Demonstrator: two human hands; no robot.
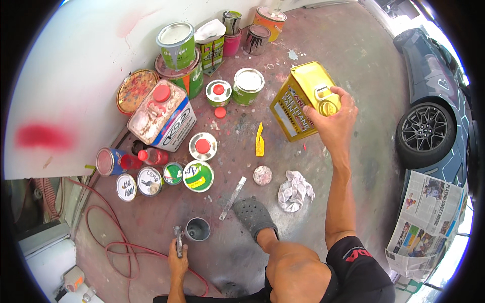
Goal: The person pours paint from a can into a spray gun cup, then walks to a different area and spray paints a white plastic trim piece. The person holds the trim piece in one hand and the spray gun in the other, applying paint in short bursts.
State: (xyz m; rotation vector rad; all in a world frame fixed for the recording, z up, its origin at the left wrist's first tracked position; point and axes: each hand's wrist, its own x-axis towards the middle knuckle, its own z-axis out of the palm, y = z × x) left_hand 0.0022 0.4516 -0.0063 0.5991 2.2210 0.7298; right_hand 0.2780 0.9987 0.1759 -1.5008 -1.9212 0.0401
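My right hand (333, 118) grips the top of a large square yellow tin can (298, 101) by its capped spout, holding it tilted above the floor. My left hand (178, 257) is low near my body, closed around a small dark metal tool (178, 240) right beside a small grey metal cup (197, 229) standing on the floor. My foot in a dark grey clog (254, 214) rests between the cup and a crumpled white rag (294, 190).
Many paint cans stand along a white panel (70, 86) at left, including a green can (177, 44) and a big white rectangular tin with a red cap (161, 113). A red hose (118, 247), a yellow scraper (259, 141), a metal stir stick (232, 198), a car wheel (424, 134) and newspaper (429, 222) lie around.
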